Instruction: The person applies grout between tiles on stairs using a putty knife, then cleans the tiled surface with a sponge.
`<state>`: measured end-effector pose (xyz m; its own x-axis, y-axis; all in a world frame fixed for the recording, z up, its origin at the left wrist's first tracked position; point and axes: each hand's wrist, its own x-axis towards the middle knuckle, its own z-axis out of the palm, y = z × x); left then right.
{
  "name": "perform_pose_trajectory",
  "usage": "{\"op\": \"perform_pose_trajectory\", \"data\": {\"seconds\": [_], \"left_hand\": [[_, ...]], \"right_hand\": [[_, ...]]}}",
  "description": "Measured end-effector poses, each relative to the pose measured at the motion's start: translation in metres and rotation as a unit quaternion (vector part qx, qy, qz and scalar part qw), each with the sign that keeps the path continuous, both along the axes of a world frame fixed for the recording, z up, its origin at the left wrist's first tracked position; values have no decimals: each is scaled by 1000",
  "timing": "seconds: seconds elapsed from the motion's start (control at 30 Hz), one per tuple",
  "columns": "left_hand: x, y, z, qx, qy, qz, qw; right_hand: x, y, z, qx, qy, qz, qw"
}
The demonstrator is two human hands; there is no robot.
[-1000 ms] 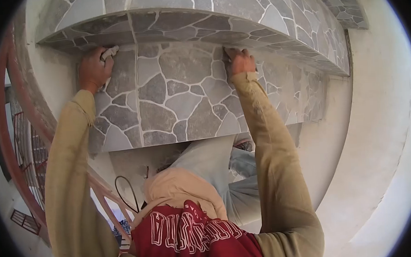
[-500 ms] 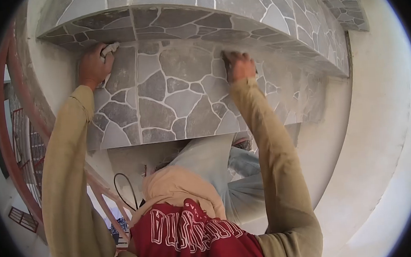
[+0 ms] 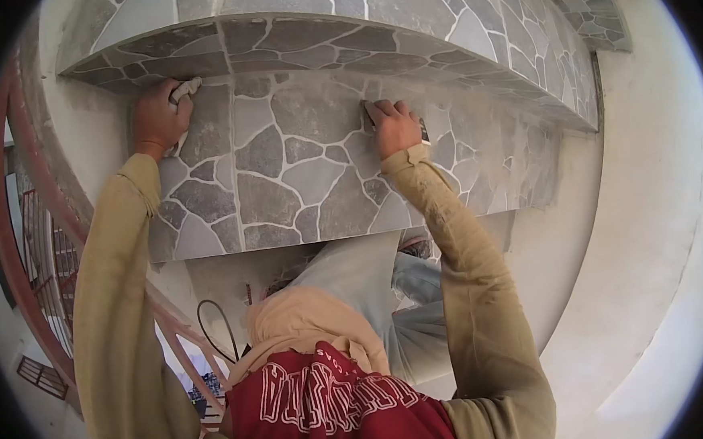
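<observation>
On the far left: railing (image 3: 24, 264) is curving down past the step; a red-brown rail, well apart from both hands.
Left hand: left hand (image 3: 156, 119) is pressing against the riser (image 3: 300, 166) just under the tread (image 3: 292, 38) edge, fingers curled tight round a pale rag (image 3: 186, 89).
Rag: is bunching out above the knuckles, touching the seam where tread meets riser; most of it is hidden inside the fist.
Riser: is showing grey stone-pattern tile with pale grout lines; the right part looks hazy with pale smear.
Right hand: right hand (image 3: 394, 127) is lying flat on the riser, right of centre, fingers spread over a small flat pad (image 3: 371, 112); the hold is a loose press rather than a clench.
Pad: is peeking out at the fingertips and at the hand's right edge, sandwiched between palm and tile, below the seam.
Near: hooded person in a red top is leaning in from below, both sleeves reaching up.
Risk, left: the rag may be slipping free, since only a corner is showing beyond the grip.
Risk, right: the pad could be sliding out from under the palm, as nothing is clamping it; pressing unevenly could be smearing haze over clean tile or dragging grout out of the joints.
Risk, body: leaning far with both arms up beside the railing could be unsteadying the person.
</observation>
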<state>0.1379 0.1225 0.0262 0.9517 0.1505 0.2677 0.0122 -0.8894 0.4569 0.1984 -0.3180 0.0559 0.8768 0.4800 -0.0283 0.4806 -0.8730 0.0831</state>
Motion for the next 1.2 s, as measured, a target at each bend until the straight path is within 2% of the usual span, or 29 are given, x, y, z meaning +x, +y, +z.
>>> {"op": "perform_pose_trajectory", "data": {"seconds": [0.07, 0.17, 0.27, 0.43, 0.53, 0.63, 0.77, 0.83, 0.93, 1.2], "left_hand": [[-6, -2, 3, 6, -15, -17, 1000], [-4, -3, 5, 6, 20, 14, 1000], [0, 0, -2, 20, -2, 2, 1000], [-4, 0, -3, -1, 24, 13, 1000], [-1, 1, 1, 18, -30, -23, 999], [-7, -3, 1, 1, 13, 10, 1000], [-3, 0, 6, 15, 42, -9, 999], [-5, -1, 1, 18, 0, 3, 1000], [-4, -1, 1, 12, 5, 15, 1000], [-8, -4, 6, -3, -10, 2, 1000]], "right_hand": [[-3, 5, 0, 16, 11, -23, 1000], [14, 11, 5, 26, -2, -42, 999], [1, 6, -5, -4, -21, -10, 1000], [17, 15, 4, 0, -13, -36, 999], [-4, 16, 1, 33, -5, -49, 998], [19, 13, 0, 21, -24, -58, 998], [10, 11, -9, 16, -14, -34, 999], [3, 16, -6, 10, -33, -46, 998], [22, 20, 10, 18, -10, -52, 998], [15, 13, -1, -34, -21, -22, 999]]}}
